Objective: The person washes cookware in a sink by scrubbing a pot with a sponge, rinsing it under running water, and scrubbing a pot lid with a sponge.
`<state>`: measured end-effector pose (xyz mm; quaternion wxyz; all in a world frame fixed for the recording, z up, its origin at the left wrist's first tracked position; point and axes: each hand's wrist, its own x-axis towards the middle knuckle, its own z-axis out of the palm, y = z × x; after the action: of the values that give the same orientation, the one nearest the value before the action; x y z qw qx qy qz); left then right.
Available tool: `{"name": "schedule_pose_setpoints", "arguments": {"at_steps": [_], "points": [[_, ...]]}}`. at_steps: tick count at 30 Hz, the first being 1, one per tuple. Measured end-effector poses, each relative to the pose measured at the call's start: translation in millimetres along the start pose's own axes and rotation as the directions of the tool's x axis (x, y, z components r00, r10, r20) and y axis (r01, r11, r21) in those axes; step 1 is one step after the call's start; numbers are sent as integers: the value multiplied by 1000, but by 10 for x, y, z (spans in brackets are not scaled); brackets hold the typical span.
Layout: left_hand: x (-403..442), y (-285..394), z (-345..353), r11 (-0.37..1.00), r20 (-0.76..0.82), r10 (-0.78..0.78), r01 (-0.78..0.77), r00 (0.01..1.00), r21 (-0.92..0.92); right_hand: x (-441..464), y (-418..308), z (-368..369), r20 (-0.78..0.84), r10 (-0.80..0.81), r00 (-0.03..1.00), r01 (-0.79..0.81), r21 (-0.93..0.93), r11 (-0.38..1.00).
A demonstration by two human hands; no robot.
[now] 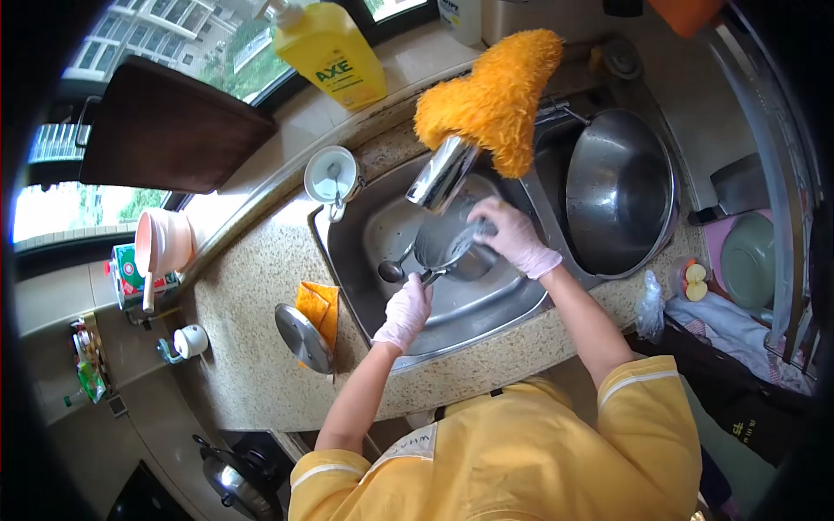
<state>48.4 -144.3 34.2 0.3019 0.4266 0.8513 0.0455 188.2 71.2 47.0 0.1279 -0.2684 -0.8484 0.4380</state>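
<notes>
Both hands are gloved and at work over the near basin of the sink (499, 304). The left hand (406, 313) is closed around the handle of a small metal pot (445, 246); the pot lies between the two hands, just beyond the left hand's fingertips and to the left of the right hand. The pot is tilted, its mouth turned towards the left hand's side. The right hand (514, 237) grips a grey scrubber (472, 236) at the rim of the pot; whether the scrubber touches the metal cannot be told. A ladle (393, 271) lies in the basin just beyond the left hand, left of the pot. Beyond both hands, a fluffy orange cloth (495, 95) hangs over a shiny metal cylinder (443, 174). A large steel bowl (621, 191) sits in the other basin, to the right of the right hand. On the table (243, 304), left of the left hand, a round metal lid (304, 339) rests against an orange folded cloth (320, 304). A white cup (328, 169) stands farther off, beyond the left hand at the sink's edge.
</notes>
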Motion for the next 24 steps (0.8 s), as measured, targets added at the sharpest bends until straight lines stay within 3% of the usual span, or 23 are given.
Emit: {"name": "schedule_pose_setpoints", "arguments": {"at_steps": [3,5,7,8,9,10,12,13,15,16,19,22,24], "points": [[-31,106,152,982,-14,-102,99,995,-159,-70,-174,171,-324,-23,946,36,34,999],[17,153,191,947,32,-185,186,982,-261,-171,-162,607,-276,-124,953,100,-101,990],[56,132,257,885,123,-277,303,953,-353,-104,-236,775,-162,-304,939,219,-402,889],[56,158,288,830,162,-337,374,927,-413,17,-281,742,-132,-60,989,18,-300,954],[61,178,316,768,203,-392,441,897,-465,248,-331,621,-77,185,980,-197,-203,959],[58,184,338,790,176,-388,424,905,-443,441,-333,532,5,416,909,-412,-122,903],[-7,158,386,811,140,-387,409,911,-418,581,-38,426,-67,349,935,-355,-188,916],[-31,135,406,817,123,-385,400,915,-417,632,114,433,43,366,930,-346,-243,906],[57,88,423,820,117,-368,382,922,-426,311,35,519,-159,39,987,-83,-282,956],[51,26,449,813,145,-367,392,919,-430,108,-68,556,-274,-108,956,35,-258,965],[41,-50,547,800,175,-379,417,909,-431,-296,-236,748,-193,-233,953,192,-211,958],[50,21,589,801,117,-365,376,923,-467,3,-191,677,-188,-171,967,141,-165,976],[-11,78,612,797,92,-374,371,923,-476,347,-24,676,-228,87,970,-76,60,995]]}}
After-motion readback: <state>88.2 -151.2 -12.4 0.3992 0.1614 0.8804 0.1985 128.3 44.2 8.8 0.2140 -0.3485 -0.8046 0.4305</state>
